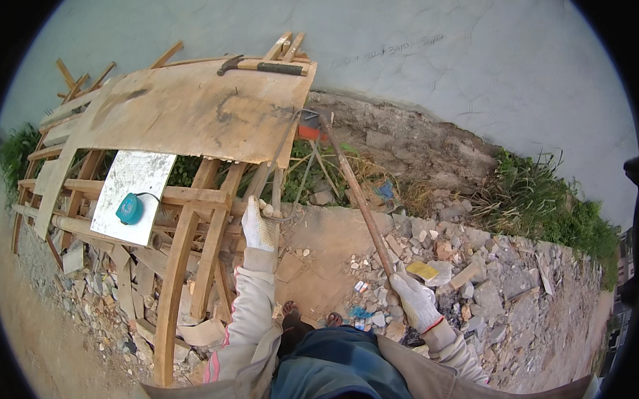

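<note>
My left hand (260, 227), in a white knitted glove, is closed around a thin bent metal rod (308, 172) beside the bench's right end. My right hand (415, 301), gloved too, wraps the near end of a long rusty metal bar (356, 187). This bar slants up and away to the left. Its far end meets the top bend of the rod by the corner of the plywood sheet (188, 115); how the two engage there is too small to tell. A hammer (268, 67) with a black grip lies along the sheet's far edge.
Rough timber posts (177, 286) carry the plywood. A teal tape measure (129, 209) lies on a whitish panel (113, 180) at the left. Rubble (483, 292) covers the ground at right. Behind stand weeds (527, 187) and a grey wall (468, 70). Something orange-red (308, 132) sits by the sheet's corner.
</note>
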Tool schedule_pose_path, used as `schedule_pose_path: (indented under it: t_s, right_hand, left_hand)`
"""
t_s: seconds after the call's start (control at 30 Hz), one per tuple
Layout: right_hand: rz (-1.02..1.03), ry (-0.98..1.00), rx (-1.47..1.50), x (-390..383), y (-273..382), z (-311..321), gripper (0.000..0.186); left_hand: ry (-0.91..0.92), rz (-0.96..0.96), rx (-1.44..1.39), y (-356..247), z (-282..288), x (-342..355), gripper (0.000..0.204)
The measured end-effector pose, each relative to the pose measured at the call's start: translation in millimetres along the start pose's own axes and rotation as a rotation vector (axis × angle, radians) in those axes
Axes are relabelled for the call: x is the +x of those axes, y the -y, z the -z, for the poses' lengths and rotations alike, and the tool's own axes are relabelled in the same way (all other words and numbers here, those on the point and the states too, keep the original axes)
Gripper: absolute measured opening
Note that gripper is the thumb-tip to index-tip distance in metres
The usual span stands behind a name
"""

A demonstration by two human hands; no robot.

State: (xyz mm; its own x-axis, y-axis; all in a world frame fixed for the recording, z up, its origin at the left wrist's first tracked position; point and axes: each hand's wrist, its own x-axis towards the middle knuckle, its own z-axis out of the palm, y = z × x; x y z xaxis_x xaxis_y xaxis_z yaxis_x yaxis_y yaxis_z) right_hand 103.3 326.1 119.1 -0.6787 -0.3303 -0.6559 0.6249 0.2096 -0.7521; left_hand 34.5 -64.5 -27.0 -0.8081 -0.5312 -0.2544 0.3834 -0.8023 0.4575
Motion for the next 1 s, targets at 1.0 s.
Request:
schedule_pose_path:
  t_s: [1.0]
  right_hand:
    - [-0.170,0.211,0.385,55,-61,-152,0.038]
  left_hand:
    - [0.144,-0.020,0.188,-6,10,1,0.035]
